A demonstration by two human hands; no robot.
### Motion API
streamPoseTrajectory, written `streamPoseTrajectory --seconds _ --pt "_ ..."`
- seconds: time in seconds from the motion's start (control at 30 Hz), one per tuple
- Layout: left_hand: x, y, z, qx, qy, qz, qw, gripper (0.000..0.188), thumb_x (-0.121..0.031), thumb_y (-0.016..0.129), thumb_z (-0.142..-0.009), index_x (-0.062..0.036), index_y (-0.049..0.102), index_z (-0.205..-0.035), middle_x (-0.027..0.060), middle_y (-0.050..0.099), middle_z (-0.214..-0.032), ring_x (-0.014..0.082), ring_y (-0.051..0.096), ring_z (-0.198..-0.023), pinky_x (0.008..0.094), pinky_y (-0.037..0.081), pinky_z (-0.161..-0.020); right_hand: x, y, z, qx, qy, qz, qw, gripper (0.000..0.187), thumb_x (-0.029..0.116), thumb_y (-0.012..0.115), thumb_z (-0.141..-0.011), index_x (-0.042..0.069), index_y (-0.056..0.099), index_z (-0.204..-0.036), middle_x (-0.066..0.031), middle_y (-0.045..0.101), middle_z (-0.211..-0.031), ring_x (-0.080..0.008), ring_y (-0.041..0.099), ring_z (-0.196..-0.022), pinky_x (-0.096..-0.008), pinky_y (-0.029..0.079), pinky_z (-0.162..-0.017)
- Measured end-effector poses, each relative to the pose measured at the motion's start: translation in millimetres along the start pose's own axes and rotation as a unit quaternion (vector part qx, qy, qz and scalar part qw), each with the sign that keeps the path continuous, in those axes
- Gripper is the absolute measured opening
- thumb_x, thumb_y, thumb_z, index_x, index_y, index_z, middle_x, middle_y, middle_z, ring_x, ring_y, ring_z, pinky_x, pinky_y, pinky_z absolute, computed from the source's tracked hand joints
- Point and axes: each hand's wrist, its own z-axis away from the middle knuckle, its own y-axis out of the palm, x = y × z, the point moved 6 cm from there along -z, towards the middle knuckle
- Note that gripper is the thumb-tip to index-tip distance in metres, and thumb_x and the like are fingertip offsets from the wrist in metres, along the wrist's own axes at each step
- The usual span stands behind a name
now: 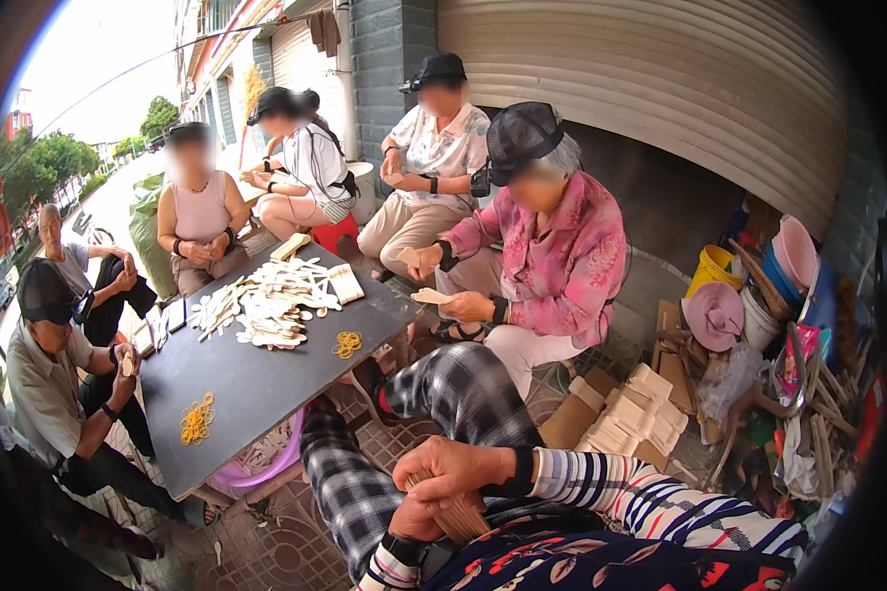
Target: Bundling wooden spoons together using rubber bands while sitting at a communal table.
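Observation:
Above my lap, my left hand [420,516] and my right hand [457,467] close together round a bundle of flat wooden sticks [460,520]. My right hand lies over the bundle's upper end, and my left hand wraps the side nearer the table. The sticks' edges line up, and their lower ends show below my fingers. On the dark table [266,394] in front lies a heap of loose pale wooden sticks [271,305]. Yellow rubber bands lie there in two piles, one near pile [197,419] and one smaller pile [347,344] by the right edge.
Several people sit round the table; one in a pink top [552,256] holds sticks. A purple basin [256,471] stands under the table. Bundled sticks [636,414] lie on cardboard at the right, beside buckets [715,268] and scrap wood. A red stool [335,232] stands behind.

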Motion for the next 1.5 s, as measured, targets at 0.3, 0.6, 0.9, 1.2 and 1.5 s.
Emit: streamPoseTrajectory --seconds 0.3,0.6,0.9,1.2,1.5 --pt "-2.8 1.9 1.7 0.003 -0.002 -0.004 1.000 0.040 -0.019 0.069 -0.077 0.0012 0.052 -0.108 0.0132 0.060 -0.092 0.0282 0.061 -0.091 0.0418 0.049 -0.085 3.1 1.1 -4.1 -0.021 -0.004 -0.022 1.000 0.016 0.015 0.062 -0.073 0.001 0.061 -0.080 -0.0060 0.058 -0.068 -0.0123 0.055 -0.064 -0.0273 0.044 -0.061" --pt "1.1 -3.7 1.7 0.014 -0.007 -0.002 1.000 0.045 -0.023 0.071 -0.077 0.0006 0.051 -0.110 0.0131 0.059 -0.095 0.0288 0.060 -0.093 0.0426 0.048 -0.086 2.3 0.5 -4.6 0.006 0.004 -0.005 1.000 0.019 0.016 0.062 -0.075 0.002 0.062 -0.088 -0.0058 0.061 -0.075 -0.0127 0.057 -0.069 -0.0272 0.046 -0.065" --pt "-1.5 1.3 0.5 0.010 -0.002 -0.001 1.000 0.047 -0.025 0.072 -0.077 0.0004 0.051 -0.110 0.0128 0.059 -0.095 0.0293 0.060 -0.093 0.0433 0.048 -0.087 0.1 0.2 -4.3 0.015 0.021 -0.023 0.999 0.019 0.015 0.062 -0.076 0.001 0.062 -0.088 -0.0052 0.062 -0.078 -0.0116 0.057 -0.072 -0.0267 0.046 -0.068" --pt "-4.6 5.2 -0.9 -0.011 0.016 -0.003 1.000 0.044 -0.023 0.072 -0.076 0.0008 0.052 -0.107 0.0132 0.060 -0.092 0.0291 0.060 -0.091 0.0431 0.049 -0.086 5.8 -1.4 -5.2 0.003 0.013 -0.055 0.998 0.017 0.015 0.062 -0.073 0.000 0.062 -0.083 -0.0051 0.059 -0.070 -0.0112 0.054 -0.066 -0.0262 0.044 -0.063" --pt "-5.3 -2.6 2.0 -0.051 0.021 -0.009 0.998 0.041 -0.022 0.071 -0.076 0.0012 0.054 -0.106 0.0140 0.060 -0.090 0.0292 0.061 -0.090 0.0428 0.049 -0.085 -5.0 -1.9 -12.6 0.038 0.007 -0.049 0.998 0.019 0.016 0.063 -0.076 0.001 0.062 -0.088 -0.0054 0.061 -0.076 -0.0113 0.056 -0.070 -0.0265 0.046 -0.066"
